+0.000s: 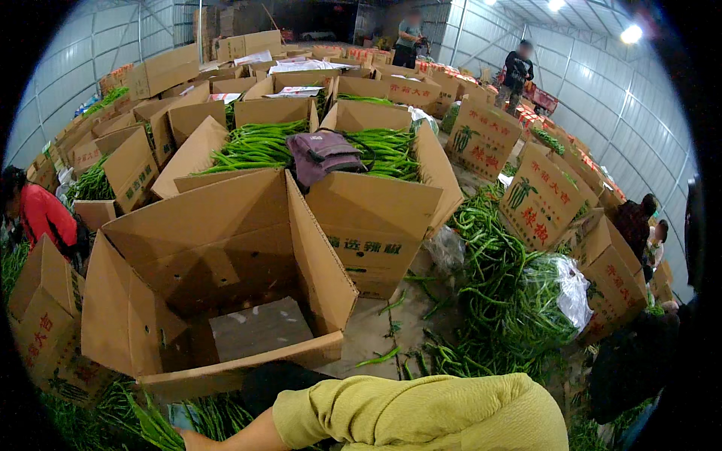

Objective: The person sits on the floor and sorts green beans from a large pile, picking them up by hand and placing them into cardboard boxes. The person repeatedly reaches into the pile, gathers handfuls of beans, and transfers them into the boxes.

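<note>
At the bottom left edge, my right hand [196,442] is partly cut off by the frame, with a bunch of long green chili peppers [151,424] in its grip. The arm, in a yellow-green sleeve, reaches across from the lower right. My left hand is out of view. Above the arm stands a cardboard box [225,248] with its flaps up and a flat grey piece [262,328] on its bottom. More peppers lie low beside its near side. Behind it, an open box of peppers [389,149] bears a purple bag [326,152].
A pepper heap [496,282] with a clear plastic bag [555,293] lies right, beside printed cartons [538,197]. Loose peppers dot the floor [366,338]. A person in red [48,217] bends at left; several other people are farther right. Many cartons fill the background.
</note>
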The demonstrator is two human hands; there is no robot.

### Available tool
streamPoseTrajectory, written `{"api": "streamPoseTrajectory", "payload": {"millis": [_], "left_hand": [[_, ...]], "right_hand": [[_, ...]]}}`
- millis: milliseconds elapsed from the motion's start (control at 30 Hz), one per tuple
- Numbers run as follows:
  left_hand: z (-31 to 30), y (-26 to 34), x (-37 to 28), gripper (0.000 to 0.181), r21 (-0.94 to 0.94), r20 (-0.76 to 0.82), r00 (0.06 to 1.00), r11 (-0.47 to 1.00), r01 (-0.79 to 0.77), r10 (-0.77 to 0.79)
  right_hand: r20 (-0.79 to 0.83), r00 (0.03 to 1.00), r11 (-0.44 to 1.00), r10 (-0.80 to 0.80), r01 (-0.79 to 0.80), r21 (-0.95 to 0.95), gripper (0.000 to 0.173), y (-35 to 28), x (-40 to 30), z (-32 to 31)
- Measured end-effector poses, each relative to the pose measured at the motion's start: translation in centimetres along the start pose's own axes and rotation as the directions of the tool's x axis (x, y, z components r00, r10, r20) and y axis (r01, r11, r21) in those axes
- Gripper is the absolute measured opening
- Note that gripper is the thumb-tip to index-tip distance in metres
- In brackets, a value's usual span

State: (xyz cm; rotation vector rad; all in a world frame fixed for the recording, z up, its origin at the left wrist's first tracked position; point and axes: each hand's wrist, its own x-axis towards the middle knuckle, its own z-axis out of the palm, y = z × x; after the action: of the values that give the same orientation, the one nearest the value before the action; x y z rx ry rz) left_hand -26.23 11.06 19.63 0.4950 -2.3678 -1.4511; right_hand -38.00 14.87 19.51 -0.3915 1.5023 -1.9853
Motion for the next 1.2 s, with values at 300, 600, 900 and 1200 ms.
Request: {"api": "streamPoseTrajectory", "payload": {"millis": [300, 600, 900, 1200], "left_hand": [[1.4, 1.8, 0.1, 0.068, 0.016, -0.028, 1.0, 1.0, 0.012, -0.012], [1.1, 1.5, 0.8, 0.063, 0.025, -0.049, 0.999, 0.999, 0.023, -0.022], [1.3, 1.5, 1.0, 0.06, 0.035, -0.053, 0.998, 0.999, 0.03, -0.028], [-0.7, -1.3, -0.5, 0.057, 0.007, -0.165, 0.983, 0.997, 0.082, -0.079]], "right_hand": [[-0.163, 0.985, 0.86, -0.058, -0.033, -0.51, 0.103, -1.3, -3.1, 1.4], [0.011, 0.986, 0.933, 0.168, -0.155, -0.324, 0.099, -7.9, -5.8, 0.0], [0.085, 0.923, 0.91, 0.376, -0.35, -0.223, 0.093, -10.4, -8.2, 0.2], [0.285, 0.858, 0.893, 0.428, -0.351, -0.282, 0.112, 1.0, 0.0, 2.7]]}}
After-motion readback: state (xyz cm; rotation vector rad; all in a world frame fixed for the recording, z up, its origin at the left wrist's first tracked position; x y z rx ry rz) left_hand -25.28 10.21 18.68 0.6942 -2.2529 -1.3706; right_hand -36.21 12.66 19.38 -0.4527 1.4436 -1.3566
